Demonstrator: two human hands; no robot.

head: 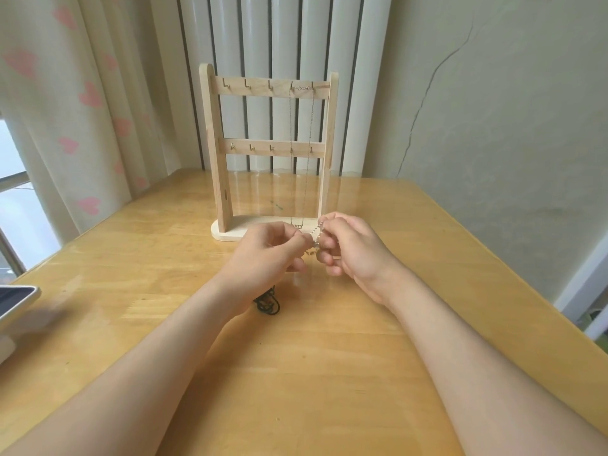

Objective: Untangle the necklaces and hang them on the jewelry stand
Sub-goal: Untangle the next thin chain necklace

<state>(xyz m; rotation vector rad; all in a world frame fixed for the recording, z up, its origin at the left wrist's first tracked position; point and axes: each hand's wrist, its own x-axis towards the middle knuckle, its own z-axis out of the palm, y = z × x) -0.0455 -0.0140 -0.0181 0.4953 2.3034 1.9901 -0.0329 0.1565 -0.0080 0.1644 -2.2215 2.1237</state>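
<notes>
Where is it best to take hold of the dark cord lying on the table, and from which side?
Pinch an outer loop at the exposed right edge of the dark cord, coming from above. It lies in a flat bundle on the table, and the wrist of the left hand covers its other side.

One view only, from a wide-angle camera on the person's head; it faces forward and tilts down across the desk (329,357); both forearms enter from the bottom corners and fill the lower frame, so the vantage is close; left hand (266,255) and right hand (352,251) meet just below frame centre; stand (217,143) sits just beyond them, front side to the lens; upper frame takes in curtain (82,93) at left, radiator (256,34) behind the stand, wall (493,93) at right; verticals lean near the frame sides.
</notes>
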